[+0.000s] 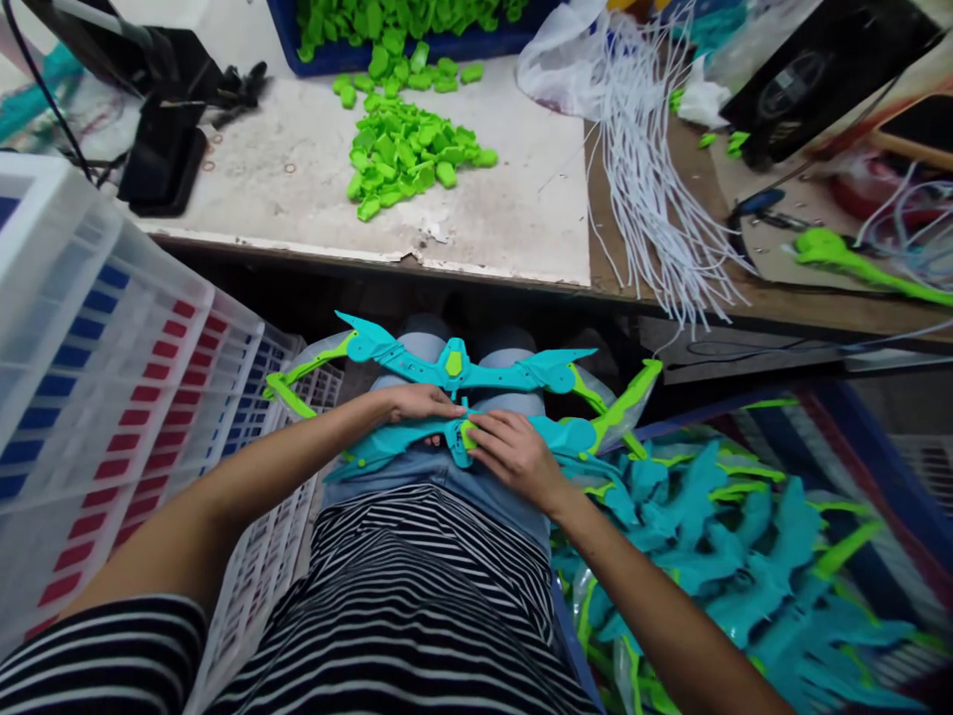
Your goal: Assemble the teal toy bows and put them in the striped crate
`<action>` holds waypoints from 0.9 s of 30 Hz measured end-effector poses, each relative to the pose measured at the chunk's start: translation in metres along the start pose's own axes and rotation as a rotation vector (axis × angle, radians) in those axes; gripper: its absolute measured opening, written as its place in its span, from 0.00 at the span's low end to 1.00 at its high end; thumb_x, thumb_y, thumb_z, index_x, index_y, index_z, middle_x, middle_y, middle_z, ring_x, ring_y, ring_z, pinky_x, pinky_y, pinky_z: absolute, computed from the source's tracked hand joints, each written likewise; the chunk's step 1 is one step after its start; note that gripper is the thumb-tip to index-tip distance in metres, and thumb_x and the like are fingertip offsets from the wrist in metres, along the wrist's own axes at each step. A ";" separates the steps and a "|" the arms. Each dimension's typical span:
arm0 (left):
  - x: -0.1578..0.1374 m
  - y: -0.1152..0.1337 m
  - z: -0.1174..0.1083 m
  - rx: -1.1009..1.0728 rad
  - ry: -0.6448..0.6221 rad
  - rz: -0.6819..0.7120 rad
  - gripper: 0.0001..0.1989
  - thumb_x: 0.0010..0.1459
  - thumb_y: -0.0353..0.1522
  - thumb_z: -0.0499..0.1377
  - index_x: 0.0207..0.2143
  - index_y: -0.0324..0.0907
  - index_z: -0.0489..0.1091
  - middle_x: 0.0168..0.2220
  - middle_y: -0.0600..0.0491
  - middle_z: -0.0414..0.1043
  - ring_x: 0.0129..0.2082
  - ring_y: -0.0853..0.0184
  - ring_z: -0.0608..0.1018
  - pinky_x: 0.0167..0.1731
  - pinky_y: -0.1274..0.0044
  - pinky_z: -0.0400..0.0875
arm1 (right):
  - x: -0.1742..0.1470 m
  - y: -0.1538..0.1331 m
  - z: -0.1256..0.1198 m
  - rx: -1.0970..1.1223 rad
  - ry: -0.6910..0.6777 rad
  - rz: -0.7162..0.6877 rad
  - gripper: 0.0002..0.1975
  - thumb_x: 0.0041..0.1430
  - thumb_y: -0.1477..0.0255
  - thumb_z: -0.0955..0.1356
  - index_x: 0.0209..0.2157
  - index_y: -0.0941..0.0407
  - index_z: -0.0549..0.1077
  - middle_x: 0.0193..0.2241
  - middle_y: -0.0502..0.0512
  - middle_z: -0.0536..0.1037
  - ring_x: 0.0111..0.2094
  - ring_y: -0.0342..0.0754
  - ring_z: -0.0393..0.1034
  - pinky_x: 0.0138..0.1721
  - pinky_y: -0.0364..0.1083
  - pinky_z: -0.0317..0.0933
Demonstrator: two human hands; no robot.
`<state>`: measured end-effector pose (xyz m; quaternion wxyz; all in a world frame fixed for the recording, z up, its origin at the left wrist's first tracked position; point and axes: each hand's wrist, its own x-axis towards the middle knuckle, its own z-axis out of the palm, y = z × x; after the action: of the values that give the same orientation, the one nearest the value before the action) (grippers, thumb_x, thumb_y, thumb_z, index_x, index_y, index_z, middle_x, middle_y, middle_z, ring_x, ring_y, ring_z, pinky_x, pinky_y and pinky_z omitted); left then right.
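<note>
Two turquoise plastic toy bows with lime-green limb ends lie across my lap. The farther toy bow [491, 375] rests over my knees, a green piece in its middle. My left hand [423, 402] is closed around the middle of the nearer toy bow [406, 437], thumb and fingers near its centre. At that centre, the fingers of my right hand [513, 452] press together on a small green plastic piece [468, 435], which touches the bow. Those fingers partly cover the piece, so how firmly it sits cannot be seen.
Loose green pieces [409, 154] are heaped on the worktable [260, 214], before a blue bin [287, 45] full of more. White strings [647, 189] hang over the table edge. A plastic crate [141, 328] stands at left; several more bows [737, 556] fill a container at right.
</note>
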<state>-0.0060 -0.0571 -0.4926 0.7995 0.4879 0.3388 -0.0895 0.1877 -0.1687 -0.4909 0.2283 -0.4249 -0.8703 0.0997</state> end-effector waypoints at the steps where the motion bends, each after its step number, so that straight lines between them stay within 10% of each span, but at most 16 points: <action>1: 0.001 -0.001 0.000 0.003 0.002 0.002 0.33 0.33 0.57 0.64 0.27 0.35 0.71 0.17 0.57 0.69 0.19 0.72 0.69 0.26 0.77 0.65 | -0.003 0.000 0.004 0.002 0.002 0.004 0.12 0.62 0.69 0.63 0.44 0.54 0.75 0.44 0.59 0.78 0.46 0.53 0.69 0.43 0.54 0.67; 27: 0.001 -0.006 0.002 0.145 0.088 0.056 0.31 0.38 0.58 0.61 0.24 0.37 0.68 0.14 0.59 0.63 0.18 0.72 0.66 0.24 0.77 0.61 | -0.003 -0.013 0.019 -0.026 0.022 0.093 0.11 0.62 0.71 0.63 0.43 0.53 0.75 0.47 0.60 0.75 0.53 0.56 0.63 0.55 0.66 0.59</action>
<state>-0.0070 -0.0611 -0.4970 0.7486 0.5572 0.3526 -0.0696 0.1711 -0.1786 -0.5040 0.2277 -0.4691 -0.8481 0.0943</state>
